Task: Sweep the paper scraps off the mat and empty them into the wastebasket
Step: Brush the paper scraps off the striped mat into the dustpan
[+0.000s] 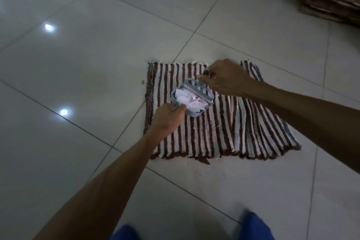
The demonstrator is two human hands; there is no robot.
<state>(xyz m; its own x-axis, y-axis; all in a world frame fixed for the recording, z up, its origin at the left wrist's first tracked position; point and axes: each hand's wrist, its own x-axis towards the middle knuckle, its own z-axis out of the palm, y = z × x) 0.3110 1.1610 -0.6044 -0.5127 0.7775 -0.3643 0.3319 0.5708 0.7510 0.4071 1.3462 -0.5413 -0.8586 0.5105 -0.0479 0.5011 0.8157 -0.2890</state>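
Left hand (168, 116) pinches the handle of a small grey dustpan (191, 99), fingers closed on it. Right hand (224, 79) is closed around the handle of a small brush (198, 88), whose head lies across the pan's open edge. The paper scraps (190, 101) are heaped in the pan, over the mat (224, 132) near its far left corner.

Risk: the heap sits high, so tilting the pan or pulling the brush away could spill scraps back onto the mat or the tiled floor (78, 64). No wastebasket in view.

Both arms reach forward and down, right forearm crossing over the mat's right side.
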